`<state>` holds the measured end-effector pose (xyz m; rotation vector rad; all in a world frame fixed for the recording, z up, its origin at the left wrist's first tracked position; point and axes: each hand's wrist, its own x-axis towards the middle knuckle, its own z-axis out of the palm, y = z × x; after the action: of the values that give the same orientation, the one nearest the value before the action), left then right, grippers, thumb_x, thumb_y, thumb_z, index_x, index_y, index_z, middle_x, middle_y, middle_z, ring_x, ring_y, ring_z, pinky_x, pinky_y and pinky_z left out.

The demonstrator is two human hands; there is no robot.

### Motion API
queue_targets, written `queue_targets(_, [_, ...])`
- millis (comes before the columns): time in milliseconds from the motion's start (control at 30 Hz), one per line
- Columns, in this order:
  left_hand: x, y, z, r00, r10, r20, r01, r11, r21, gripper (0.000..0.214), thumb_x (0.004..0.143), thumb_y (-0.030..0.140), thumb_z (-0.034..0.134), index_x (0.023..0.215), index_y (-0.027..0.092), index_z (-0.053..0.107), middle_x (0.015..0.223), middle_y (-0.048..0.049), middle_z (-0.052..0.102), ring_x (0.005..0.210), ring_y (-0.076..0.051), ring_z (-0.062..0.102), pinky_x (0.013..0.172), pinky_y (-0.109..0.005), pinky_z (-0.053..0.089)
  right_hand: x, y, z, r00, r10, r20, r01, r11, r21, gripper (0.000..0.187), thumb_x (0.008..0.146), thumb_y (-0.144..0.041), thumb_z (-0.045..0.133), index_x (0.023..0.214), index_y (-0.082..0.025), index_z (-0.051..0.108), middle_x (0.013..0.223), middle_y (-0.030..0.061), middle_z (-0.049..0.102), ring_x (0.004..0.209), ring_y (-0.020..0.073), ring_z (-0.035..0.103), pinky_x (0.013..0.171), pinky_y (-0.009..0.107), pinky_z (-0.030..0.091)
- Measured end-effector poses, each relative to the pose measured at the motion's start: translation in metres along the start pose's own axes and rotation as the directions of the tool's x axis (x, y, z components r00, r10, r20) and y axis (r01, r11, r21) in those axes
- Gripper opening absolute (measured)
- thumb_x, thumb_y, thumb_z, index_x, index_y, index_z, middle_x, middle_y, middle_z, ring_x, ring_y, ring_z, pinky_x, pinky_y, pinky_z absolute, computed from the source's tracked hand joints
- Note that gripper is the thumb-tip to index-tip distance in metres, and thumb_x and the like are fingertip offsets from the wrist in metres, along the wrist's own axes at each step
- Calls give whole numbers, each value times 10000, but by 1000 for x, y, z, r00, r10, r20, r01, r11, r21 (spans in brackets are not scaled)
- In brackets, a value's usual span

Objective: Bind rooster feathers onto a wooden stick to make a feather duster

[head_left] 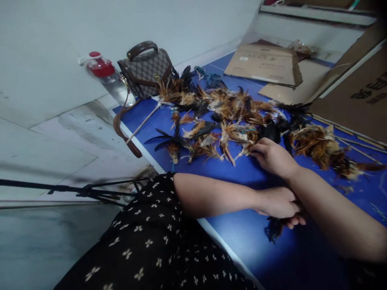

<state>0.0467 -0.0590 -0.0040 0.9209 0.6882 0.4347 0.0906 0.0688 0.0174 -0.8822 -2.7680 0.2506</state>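
Note:
My left hand (279, 203) is closed low over the blue table, under my right forearm. Dark feathers (273, 230) stick out below its fingers; the rest of that bunch is hidden by the hand. Stretched across the left arm, my right hand (272, 158) has its fingertips pinched together at the edge of a pile of feathers. They touch a brown feather bunch (246, 139) there. Brown, tan and black feather bunches (223, 100) lie spread over the table, and one of them is fixed to a thin stick (143, 122).
A handbag (146, 72) and a clear bottle (105, 76) with a red lid stand by the wall. Flat cardboard (263, 64) lies at the back, and a large carton (356, 92) stands at the right. Thin sticks (359, 151) lie beside it. A black tripod-like frame (87, 191) is at left.

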Motion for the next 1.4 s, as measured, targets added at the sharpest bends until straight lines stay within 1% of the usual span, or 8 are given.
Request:
queue_targets(300, [-7,9,-1,995,-25,100,15,995,100,245,1128,240,445,905,176,527,807,22,596,590,-61,509,602,-222,454,-2,12,-57,963,181,-200,-244,901,-359,330,1081,-369,511,1204,-223,780,1224,95,780,1040,266,727,722,341,487])
queue_targets(567, [-13,9,-2,991,16,134,-34,991,129,255,1124,256,459,889,182,523,813,18,586,603,-61,501,590,-220,447,-18,47,-69,868,492,70,-401,777,-486,489,1095,-364,420,1432,-275,764,1398,95,762,1209,317,742,994,421,569])
queue_targets(733, [-12,6,-2,989,20,146,-40,990,134,260,1135,267,447,898,186,514,801,27,573,584,-56,477,566,-216,404,-46,65,-76,828,558,53,-454,723,-521,520,1088,-395,421,1483,-295,744,1374,134,760,1162,344,754,1001,459,591])
queue_targets(833, [-13,7,0,990,-2,141,-17,990,137,263,1142,270,441,905,184,515,800,33,565,596,-53,472,576,-209,405,-63,72,-83,854,518,-47,-454,698,-553,487,1059,-377,471,1381,-229,805,1347,201,731,1086,359,753,941,466,606])
queue_targets(933, [-16,10,0,990,-21,139,0,989,150,261,1144,278,445,914,182,520,798,38,563,611,-51,477,605,-200,427,-67,69,-81,890,436,-136,-449,777,-441,411,1028,-387,546,1207,-187,857,1237,191,753,1044,316,741,929,403,586])
queue_targets(1033, [-17,10,1,990,-10,139,-11,988,152,254,1142,293,457,924,184,529,789,41,567,602,-53,475,609,-200,432,-56,58,-67,882,466,-67,-469,859,-204,332,987,-410,628,1041,-184,864,1071,140,802,962,271,730,874,353,548])
queue_targets(1200, [-17,9,0,992,9,128,-28,989,144,254,1133,307,469,921,185,535,773,40,573,587,-57,473,603,-203,432,-36,48,-43,836,548,36,-546,836,-50,239,924,-400,718,895,-193,834,730,52,744,652,210,657,663,327,493])
queue_targets(1400, [-20,10,0,993,56,103,-70,987,143,237,1133,275,456,927,184,527,766,49,564,563,-50,471,578,-204,419,-57,46,-56,809,553,-199,-549,832,79,270,916,-363,721,1063,-171,841,856,80,796,727,211,687,723,323,529])
